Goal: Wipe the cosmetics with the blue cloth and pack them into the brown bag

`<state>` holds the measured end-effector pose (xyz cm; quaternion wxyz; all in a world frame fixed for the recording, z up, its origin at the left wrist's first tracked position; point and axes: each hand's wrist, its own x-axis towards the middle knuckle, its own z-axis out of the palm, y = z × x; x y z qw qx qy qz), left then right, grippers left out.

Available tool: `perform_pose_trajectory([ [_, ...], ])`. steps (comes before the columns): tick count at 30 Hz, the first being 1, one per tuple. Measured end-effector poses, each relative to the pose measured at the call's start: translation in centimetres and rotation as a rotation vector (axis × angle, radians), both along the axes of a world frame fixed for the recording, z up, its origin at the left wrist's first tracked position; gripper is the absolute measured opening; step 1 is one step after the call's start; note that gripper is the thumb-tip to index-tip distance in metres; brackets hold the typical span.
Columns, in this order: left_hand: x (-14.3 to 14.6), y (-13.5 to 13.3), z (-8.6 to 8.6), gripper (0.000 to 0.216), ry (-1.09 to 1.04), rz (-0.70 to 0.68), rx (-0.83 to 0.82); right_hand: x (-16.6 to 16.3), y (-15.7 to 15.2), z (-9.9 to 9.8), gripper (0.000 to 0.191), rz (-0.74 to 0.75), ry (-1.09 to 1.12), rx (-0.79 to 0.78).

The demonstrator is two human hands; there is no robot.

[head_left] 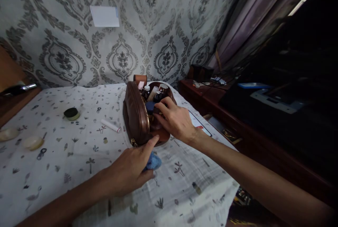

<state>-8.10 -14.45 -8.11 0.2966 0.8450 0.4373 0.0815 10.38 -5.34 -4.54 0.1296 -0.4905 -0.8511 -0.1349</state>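
A brown leather toiletry bag (134,109) lies unzipped on the patterned white cloth. Small bottles, one with a white cap (147,88), and a round-lidded jar (163,86) are packed at its far end. My right hand (175,117) reaches into the bag from the right, fingers bent together beside a dark blue cap (150,106); what they pinch is hidden. Below the bag, my left hand (132,170) is closed around a blue cloth (153,161), mostly covered by the palm. Its index finger stretches to the bag's near edge.
Left of the bag lie a white tube (111,126), a dark-topped round tin (71,114) and a pale round item (33,143). A small brown cylinder (140,78) stands behind the bag. To the right are a phone (199,123) and a dark red desk (203,91) with cables.
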Motion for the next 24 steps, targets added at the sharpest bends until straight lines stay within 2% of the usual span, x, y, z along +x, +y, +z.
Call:
perform_pose_trajectory([
  [6,-0.1,0.0,-0.1,0.085,0.008,-0.001,0.003,0.2,0.1,0.2,0.023,0.056,-0.027,-0.003],
  [15,-0.4,-0.1,-0.7,0.084,-0.018,-0.011,0.04,0.3,-0.1,1.7,0.018,0.16,-0.039,-0.136],
  [19,-0.4,-0.1,-0.6,0.084,-0.009,-0.02,0.042,1.0,0.2,1.5,0.025,0.184,0.053,-0.141],
  [24,-0.4,-0.1,-0.6,0.082,-0.011,-0.022,0.059,2.5,1.1,1.8,0.018,0.317,0.248,-0.217],
])
